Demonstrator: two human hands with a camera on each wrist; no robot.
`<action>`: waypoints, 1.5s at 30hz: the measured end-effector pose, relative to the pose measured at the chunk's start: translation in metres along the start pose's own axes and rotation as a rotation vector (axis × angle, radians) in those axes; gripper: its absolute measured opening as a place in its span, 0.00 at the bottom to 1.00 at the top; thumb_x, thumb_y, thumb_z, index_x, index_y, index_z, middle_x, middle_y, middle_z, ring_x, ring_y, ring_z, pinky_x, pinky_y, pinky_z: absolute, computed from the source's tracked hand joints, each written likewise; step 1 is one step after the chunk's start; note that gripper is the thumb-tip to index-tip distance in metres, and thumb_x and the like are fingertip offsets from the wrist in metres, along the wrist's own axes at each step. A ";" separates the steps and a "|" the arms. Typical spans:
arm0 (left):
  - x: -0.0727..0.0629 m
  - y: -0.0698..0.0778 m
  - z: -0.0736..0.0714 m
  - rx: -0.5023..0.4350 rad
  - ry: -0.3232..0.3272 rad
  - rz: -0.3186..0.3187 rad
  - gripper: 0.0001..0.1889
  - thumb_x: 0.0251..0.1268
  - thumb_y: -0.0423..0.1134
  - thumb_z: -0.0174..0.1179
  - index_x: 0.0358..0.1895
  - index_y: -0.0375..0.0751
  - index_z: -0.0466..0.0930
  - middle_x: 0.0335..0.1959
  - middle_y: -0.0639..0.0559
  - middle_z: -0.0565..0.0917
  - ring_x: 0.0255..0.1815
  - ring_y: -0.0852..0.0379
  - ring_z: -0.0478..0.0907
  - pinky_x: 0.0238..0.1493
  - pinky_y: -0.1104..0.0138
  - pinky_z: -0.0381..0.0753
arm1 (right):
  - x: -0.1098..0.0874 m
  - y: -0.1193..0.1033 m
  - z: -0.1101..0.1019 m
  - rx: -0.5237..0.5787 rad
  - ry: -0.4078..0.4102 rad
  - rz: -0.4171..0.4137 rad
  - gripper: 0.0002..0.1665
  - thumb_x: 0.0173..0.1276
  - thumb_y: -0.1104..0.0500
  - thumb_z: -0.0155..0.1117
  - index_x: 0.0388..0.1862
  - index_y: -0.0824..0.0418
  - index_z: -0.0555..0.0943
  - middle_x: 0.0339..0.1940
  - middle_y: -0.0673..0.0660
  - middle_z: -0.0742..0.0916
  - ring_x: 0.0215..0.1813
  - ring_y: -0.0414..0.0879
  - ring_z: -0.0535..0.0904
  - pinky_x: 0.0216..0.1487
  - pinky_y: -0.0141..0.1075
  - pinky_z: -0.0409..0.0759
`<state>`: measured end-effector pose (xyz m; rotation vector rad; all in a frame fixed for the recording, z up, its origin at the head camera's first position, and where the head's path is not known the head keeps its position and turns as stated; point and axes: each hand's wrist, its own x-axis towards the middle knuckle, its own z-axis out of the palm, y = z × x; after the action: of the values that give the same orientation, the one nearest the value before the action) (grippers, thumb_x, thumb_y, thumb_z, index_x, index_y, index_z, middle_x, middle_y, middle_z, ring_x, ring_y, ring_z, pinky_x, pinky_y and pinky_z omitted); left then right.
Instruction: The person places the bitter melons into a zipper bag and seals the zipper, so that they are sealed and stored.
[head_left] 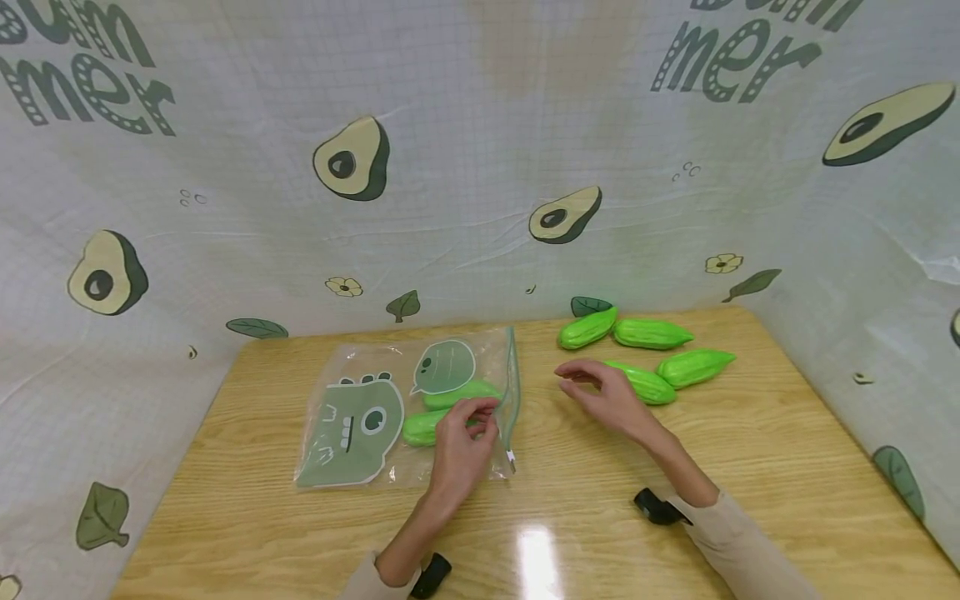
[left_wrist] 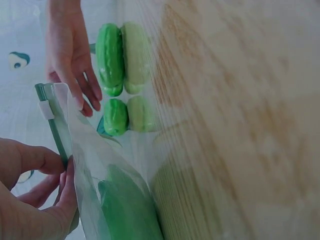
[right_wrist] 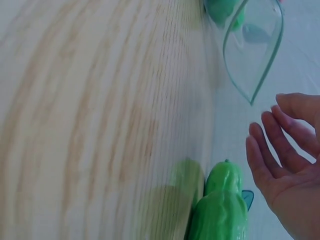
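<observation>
A clear zip bag [head_left: 345, 446] printed with green cartoon monsters lies on the table, its green-edged mouth facing right. My left hand [head_left: 461, 450] pinches the lip of the mouth between thumb and fingers, near the white slider [left_wrist: 46, 110]. Through the plastic two green ridged gourds [head_left: 422, 427] show, partly covered by that hand. The mouth gapes in the right wrist view. My right hand [head_left: 611, 404] hovers to the right of the bag with relaxed fingers and holds nothing. Close beside it lies a green gourd [head_left: 651, 385], partly hidden by the hand.
Further gourds lie at the back right: one pale-tipped gourd [head_left: 588, 329], another beside it [head_left: 651, 333] and a third nearer the right edge [head_left: 693, 367]. A white cloth [head_left: 465, 267] with avocado prints stands along the back and sides of the wooden table [head_left: 600, 517].
</observation>
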<state>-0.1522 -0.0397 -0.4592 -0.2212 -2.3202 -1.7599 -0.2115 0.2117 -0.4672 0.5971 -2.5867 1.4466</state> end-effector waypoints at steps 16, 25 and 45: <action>0.000 0.000 -0.001 0.011 0.010 0.003 0.12 0.59 0.18 0.59 0.43 0.30 0.87 0.37 0.44 0.84 0.41 0.48 0.84 0.41 0.68 0.88 | -0.016 0.001 -0.020 -0.096 0.093 -0.013 0.14 0.73 0.62 0.68 0.54 0.66 0.85 0.51 0.57 0.88 0.56 0.54 0.84 0.59 0.52 0.81; -0.001 0.000 -0.001 0.008 0.009 0.006 0.12 0.59 0.18 0.59 0.43 0.29 0.87 0.37 0.43 0.84 0.41 0.48 0.84 0.41 0.67 0.88 | -0.024 0.005 -0.034 -0.162 0.130 -0.037 0.14 0.71 0.64 0.69 0.53 0.66 0.85 0.51 0.58 0.89 0.56 0.56 0.83 0.59 0.42 0.80; -0.001 0.000 0.001 0.010 0.001 -0.002 0.12 0.60 0.18 0.60 0.44 0.29 0.87 0.37 0.42 0.84 0.42 0.48 0.84 0.42 0.65 0.88 | -0.043 0.014 -0.058 -0.240 0.205 -0.037 0.16 0.68 0.64 0.72 0.54 0.62 0.86 0.53 0.59 0.88 0.56 0.54 0.81 0.57 0.26 0.74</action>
<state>-0.1511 -0.0391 -0.4597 -0.2169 -2.3290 -1.7487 -0.1829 0.2795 -0.4596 0.4379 -2.5197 1.0992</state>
